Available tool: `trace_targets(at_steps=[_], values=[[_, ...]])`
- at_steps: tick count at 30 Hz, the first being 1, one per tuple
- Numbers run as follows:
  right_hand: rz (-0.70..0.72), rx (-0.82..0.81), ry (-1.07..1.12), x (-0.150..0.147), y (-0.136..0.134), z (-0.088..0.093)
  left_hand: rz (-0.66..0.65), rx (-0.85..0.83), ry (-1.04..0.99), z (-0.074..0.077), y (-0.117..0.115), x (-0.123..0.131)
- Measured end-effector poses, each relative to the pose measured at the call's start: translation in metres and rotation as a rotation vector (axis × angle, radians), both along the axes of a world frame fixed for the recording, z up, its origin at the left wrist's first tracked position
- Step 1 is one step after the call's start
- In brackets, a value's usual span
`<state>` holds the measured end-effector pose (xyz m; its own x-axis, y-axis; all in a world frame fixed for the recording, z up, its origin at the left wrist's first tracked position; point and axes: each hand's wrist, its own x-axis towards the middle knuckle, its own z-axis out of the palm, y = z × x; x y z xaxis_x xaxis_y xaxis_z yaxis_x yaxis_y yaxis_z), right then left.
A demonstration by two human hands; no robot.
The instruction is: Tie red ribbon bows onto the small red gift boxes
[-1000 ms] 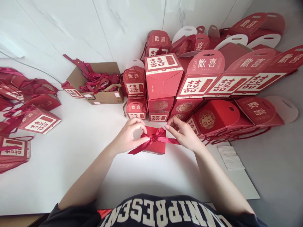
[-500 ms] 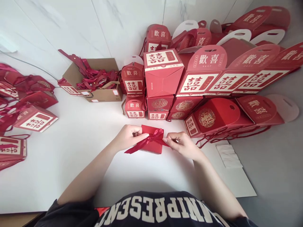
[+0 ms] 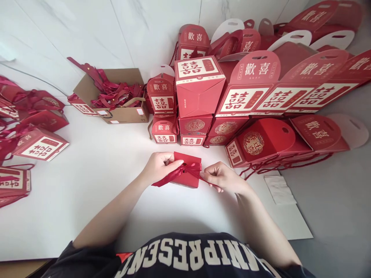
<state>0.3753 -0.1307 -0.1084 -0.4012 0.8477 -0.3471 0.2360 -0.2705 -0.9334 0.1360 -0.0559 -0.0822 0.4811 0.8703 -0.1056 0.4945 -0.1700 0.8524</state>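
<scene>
A small red gift box (image 3: pixel 189 177) sits on the white surface (image 3: pixel 95 177) in front of me, with a red satin ribbon (image 3: pixel 189 168) tied in a bow on top. My left hand (image 3: pixel 159 166) is closed, pinching the bow's left side. My right hand (image 3: pixel 222 177) is closed too, pinching the ribbon's right tail beside the box. A loose ribbon end (image 3: pixel 161 181) trails out under my left hand.
Stacked red wedding boxes (image 3: pixel 199 83) with white labels line the back and right. A cardboard carton (image 3: pixel 121 112) holds red ribbons. More red boxes (image 3: pixel 40 144) lie at the left. A folded white paper (image 3: pixel 279 189) rests on the grey floor at the right.
My right hand has moved in from the far side of the box, closed on the right ribbon tail and drawn it toward me. The bow's loops look smaller and tighter.
</scene>
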Motion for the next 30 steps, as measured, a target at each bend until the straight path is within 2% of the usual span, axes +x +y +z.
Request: trace_targets(at_steps=[7,11,15,20,30], values=[[0.101,0.034,-0.06,0.025,0.005,-0.006,-0.109,-0.116,0.011,0.0,0.0,-0.003],[0.044,0.085,-0.068,0.03,0.007,-0.004,-0.185,-0.224,-0.049,0.001,0.005,-0.006],[-0.001,0.061,0.053,0.029,0.006,-0.002,-0.27,-0.343,-0.113,0.004,0.012,-0.013],[0.061,0.003,0.087,0.026,0.003,-0.003,-0.295,-0.366,-0.141,0.001,0.018,-0.019],[0.05,-0.023,0.146,0.018,0.001,-0.003,-0.271,-0.366,-0.16,-0.009,0.015,-0.018]])
